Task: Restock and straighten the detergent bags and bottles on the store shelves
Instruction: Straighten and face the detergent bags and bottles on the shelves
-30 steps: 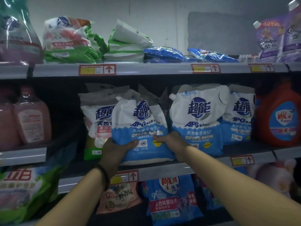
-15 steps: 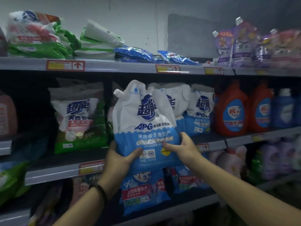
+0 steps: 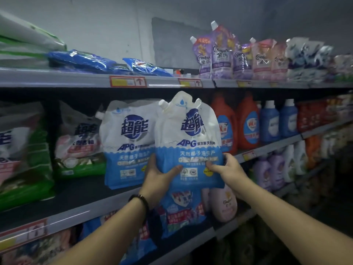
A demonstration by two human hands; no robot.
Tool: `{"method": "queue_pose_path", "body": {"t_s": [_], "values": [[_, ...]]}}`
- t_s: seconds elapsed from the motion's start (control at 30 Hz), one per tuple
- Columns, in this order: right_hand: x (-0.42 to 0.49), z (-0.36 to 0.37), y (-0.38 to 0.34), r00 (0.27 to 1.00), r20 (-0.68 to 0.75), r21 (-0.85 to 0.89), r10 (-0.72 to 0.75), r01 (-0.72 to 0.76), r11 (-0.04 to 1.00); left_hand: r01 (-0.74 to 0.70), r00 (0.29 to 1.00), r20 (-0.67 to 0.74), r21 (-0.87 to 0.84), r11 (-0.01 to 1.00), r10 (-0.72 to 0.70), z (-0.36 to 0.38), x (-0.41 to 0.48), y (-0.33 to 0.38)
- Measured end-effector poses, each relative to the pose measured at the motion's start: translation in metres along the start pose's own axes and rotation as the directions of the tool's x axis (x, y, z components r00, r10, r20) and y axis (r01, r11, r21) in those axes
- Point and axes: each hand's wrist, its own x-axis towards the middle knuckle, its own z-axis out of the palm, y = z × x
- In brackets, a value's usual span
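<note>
**Pouch in hand, not yet shelved**

Both hands, left (image 3: 160, 174) and right (image 3: 228, 170), grip the base of a soft white-and-blue spouted pouch (image 3: 189, 142) held upright at frame centre, in front of the middle shelf (image 3: 80, 190). Fingers are curled tight on its glossy film. A matching pouch (image 3: 129, 142) stands just left. Bags at far left look slumped, though blurred; straightening remains.

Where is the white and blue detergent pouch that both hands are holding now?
In the head view the detergent pouch is centre frame, off the middle shelf, between a matching pouch and the orange bottles.
</note>
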Motion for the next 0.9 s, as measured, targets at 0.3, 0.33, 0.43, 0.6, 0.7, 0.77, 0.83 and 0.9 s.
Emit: {"method": "queue_pose_path", "body": {"t_s": [0.3, 0.33, 0.43, 0.6, 0.7, 0.77, 0.83, 0.9], "values": [[0.129, -0.007, 0.010, 0.997, -0.028, -0.191, -0.067, 0.060, 0.980, -0.217, 0.949, -0.085, 0.519, 0.827, 0.303, 0.051, 0.112, -0.012], [0.137, -0.003, 0.021, 0.998, -0.026, -0.202, -0.049, 0.043, 0.978, -0.287, 0.914, -0.036, 0.647, 0.707, 0.404, 0.054, 0.114, -0.021], [0.155, 0.004, 0.040, 0.997, -0.018, -0.163, -0.078, 0.073, 0.984, -0.466, 0.784, 0.361, 0.880, 0.093, 0.506, 0.059, 0.122, -0.062], [0.156, 0.003, 0.049, 0.991, -0.033, -0.172, -0.131, 0.124, 0.977, -0.490, 0.774, 0.507, 0.859, -0.148, 0.379, 0.055, 0.153, -0.092], [0.157, 0.006, 0.052, 0.985, -0.037, -0.204, -0.170, 0.159, 0.966, -0.460, 0.791, 0.495, 0.869, -0.184, 0.360, 0.056, 0.162, -0.094], [0.157, 0.009, 0.053, 0.979, -0.053, -0.257, -0.195, 0.175, 0.950, -0.424, 0.810, 0.457, 0.889, -0.173, 0.366, 0.062, 0.159, -0.096], [0.172, 0.006, 0.067, 0.974, -0.082, -0.346, -0.211, 0.170, 0.923, -0.380, 0.838, 0.419, 0.908, -0.178, 0.349, 0.071, 0.158, -0.095], [0.191, 0.000, 0.083, 0.979, -0.090, -0.416, -0.181, 0.128, 0.900, -0.366, 0.864, 0.413, 0.908, -0.202, 0.289, 0.078, 0.156, -0.090]]}}
